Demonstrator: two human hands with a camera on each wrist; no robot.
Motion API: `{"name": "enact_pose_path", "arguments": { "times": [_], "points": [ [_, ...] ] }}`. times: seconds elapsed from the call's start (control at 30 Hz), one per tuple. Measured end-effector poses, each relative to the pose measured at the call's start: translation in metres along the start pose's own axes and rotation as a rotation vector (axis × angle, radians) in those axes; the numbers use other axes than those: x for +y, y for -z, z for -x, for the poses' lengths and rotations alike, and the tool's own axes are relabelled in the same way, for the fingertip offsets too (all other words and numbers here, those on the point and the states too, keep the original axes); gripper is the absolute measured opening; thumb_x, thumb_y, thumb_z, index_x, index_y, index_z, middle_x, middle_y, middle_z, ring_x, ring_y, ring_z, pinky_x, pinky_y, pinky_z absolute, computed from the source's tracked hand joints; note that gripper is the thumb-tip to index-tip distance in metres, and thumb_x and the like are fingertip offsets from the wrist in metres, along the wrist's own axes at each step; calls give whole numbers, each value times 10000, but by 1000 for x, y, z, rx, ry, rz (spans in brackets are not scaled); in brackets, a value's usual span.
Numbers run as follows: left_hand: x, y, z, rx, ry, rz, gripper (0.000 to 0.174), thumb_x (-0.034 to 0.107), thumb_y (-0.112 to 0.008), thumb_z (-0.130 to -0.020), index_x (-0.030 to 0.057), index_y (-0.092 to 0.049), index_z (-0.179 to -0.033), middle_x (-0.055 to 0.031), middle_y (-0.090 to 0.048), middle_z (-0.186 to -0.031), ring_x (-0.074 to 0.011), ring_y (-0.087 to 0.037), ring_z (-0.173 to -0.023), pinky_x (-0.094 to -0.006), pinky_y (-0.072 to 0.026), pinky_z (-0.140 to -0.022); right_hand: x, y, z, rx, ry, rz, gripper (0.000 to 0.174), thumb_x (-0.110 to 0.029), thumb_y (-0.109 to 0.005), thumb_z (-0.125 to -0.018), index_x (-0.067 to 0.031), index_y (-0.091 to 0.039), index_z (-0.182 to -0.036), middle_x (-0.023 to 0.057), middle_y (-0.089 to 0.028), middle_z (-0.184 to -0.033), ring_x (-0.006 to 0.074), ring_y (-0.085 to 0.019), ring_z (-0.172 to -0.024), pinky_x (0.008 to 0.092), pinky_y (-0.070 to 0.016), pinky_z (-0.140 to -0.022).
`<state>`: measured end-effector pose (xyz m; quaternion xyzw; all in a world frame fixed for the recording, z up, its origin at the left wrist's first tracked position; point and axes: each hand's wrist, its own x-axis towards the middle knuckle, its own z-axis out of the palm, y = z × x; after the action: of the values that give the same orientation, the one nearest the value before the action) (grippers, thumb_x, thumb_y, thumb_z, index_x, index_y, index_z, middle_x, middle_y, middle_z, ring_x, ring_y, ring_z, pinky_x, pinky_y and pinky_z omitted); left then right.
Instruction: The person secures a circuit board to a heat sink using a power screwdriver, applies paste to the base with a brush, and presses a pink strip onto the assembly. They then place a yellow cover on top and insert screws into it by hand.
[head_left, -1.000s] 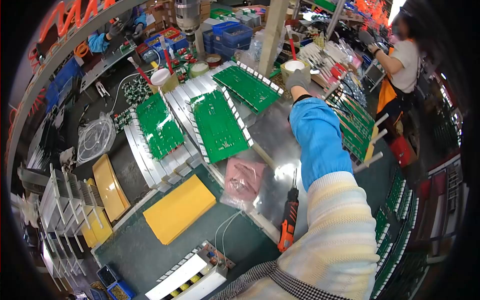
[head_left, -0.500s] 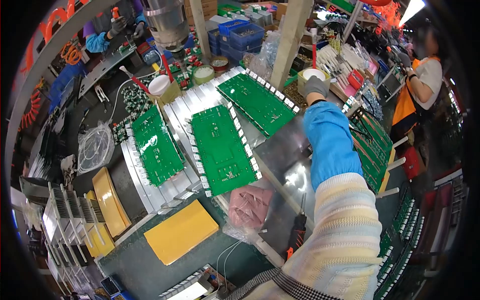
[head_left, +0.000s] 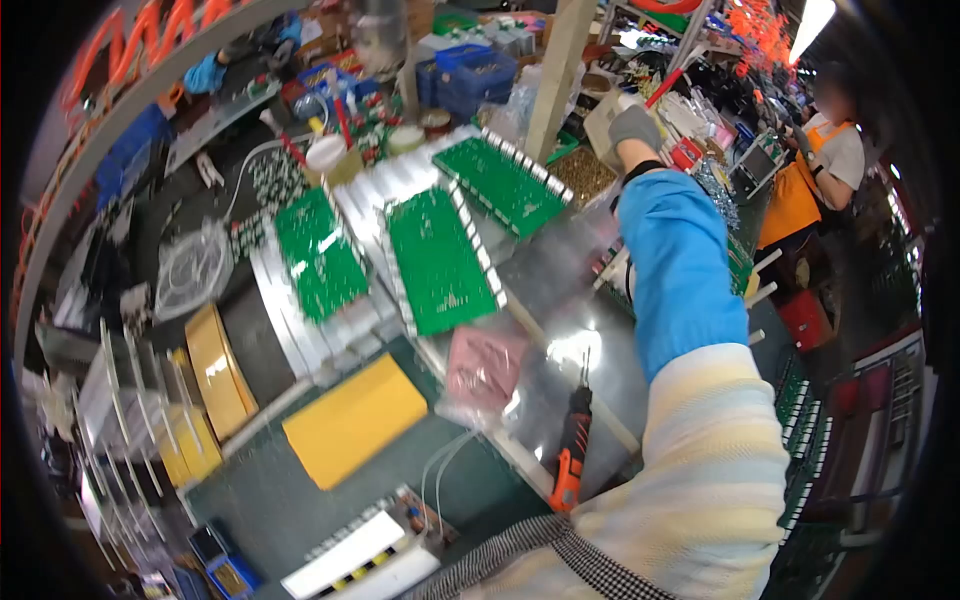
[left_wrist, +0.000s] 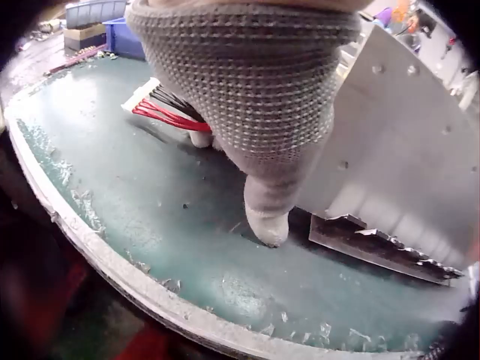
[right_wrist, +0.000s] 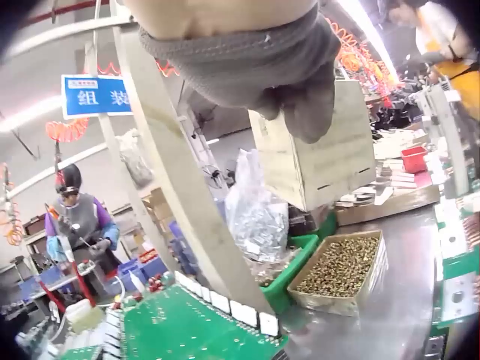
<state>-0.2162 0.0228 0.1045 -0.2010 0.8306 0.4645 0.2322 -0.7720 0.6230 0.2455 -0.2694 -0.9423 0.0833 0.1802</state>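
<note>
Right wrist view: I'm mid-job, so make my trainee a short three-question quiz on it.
1. True or false: the gloved right hand holds the cream box.
2. The carton beside the green bin is filled with: A) cables; B) small brass-coloured metal parts; C) folded cloth.
3. Fill in: the sign has white characters on a ____ ground.

Key: 1 true; 2 B; 3 blue.

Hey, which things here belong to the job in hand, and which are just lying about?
Likely in the job:
cream box, gripped by the right hand
red-handled brush beside it

Seemingly just lying about:
orange-and-black power tool
pink packet
yellow sheet
</note>
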Motion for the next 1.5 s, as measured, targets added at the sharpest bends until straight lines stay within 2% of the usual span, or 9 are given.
{"name": "enact_pose_path", "arguments": {
  "times": [0.17,0.23,0.4,0.63,0.67,0.77,0.9,1.03,1.5],
  "points": [
    [-48,-6,52,43,-94,3,710,294,-835,-670,19,-502,-1234,-102,-613,-1139,-213,-562,-1104,-362,-458,-950,51,33,-7,100,418,161,452,-426,-549,-840,-32,-655,-1034,234,-671,-953,387,-641,-937,472,-502,-812],
    [-63,-7,70,53,-101,1,715,298,-834,-669,20,-499,-1235,-104,-612,-1139,-214,-560,-1107,-362,-458,-951,55,84,77,234,429,20,428,-409,-586,-841,-20,-649,-1008,182,-688,-847,325,-671,-813,425,-517,-714],
    [-121,-17,103,77,-141,-53,726,309,-833,-666,21,-490,-1238,-107,-609,-1138,-214,-557,-1113,-362,-457,-954,82,130,267,50,426,-294,340,-336,-634,-848,-17,-635,-967,139,-665,-725,265,-655,-684,365,-489,-649],
    [-189,-21,102,151,-310,-341,962,381,-891,-509,-5,-459,-1277,-155,-577,-1200,-323,-565,-1101,-378,-461,-950,112,116,454,-177,511,-676,173,-193,-636,-865,-25,-599,-885,105,-631,-653,164,-618,-581,328,-465,-557],
    [-187,-22,106,151,-325,-220,949,345,-901,-511,-3,-461,-1275,-149,-598,-1182,-303,-586,-1081,-370,-473,-932,121,106,468,-222,510,-670,171,-193,-634,-867,-29,-588,-880,126,-629,-666,238,-633,-595,355,-473,-558],
    [-188,-24,108,167,-380,-128,837,180,-910,-516,16,-508,-1232,-107,-657,-1106,-237,-638,-1005,-347,-501,-881,146,85,500,-22,706,-492,123,-137,-632,-881,-32,-568,-895,47,-583,-665,84,-549,-581,268,-444,-524],
    [-188,-24,111,213,-402,-65,827,167,-909,-504,26,-520,-1220,-113,-636,-1144,-242,-604,-1068,-345,-481,-909,166,70,527,163,882,-357,164,-181,-661,-859,-52,-571,-905,137,-615,-689,241,-619,-581,354,-468,-536],
    [-200,-24,106,244,-416,-157,902,184,-916,-485,27,-482,-1260,-121,-609,-1193,-251,-572,-1121,-353,-455,-949,180,34,532,72,780,-305,167,-148,-631,-809,-82,-579,-953,182,-622,-862,396,-608,-806,468,-479,-661],
    [-197,-28,102,152,-472,155,802,107,-914,-515,7,-529,-1212,-79,-616,-1155,-201,-577,-1071,-355,-464,-941,204,16,472,-39,496,85,232,-289,-595,-871,-97,-523,-980,192,-640,-792,393,-629,-778,499,-467,-669]
  ]
}}
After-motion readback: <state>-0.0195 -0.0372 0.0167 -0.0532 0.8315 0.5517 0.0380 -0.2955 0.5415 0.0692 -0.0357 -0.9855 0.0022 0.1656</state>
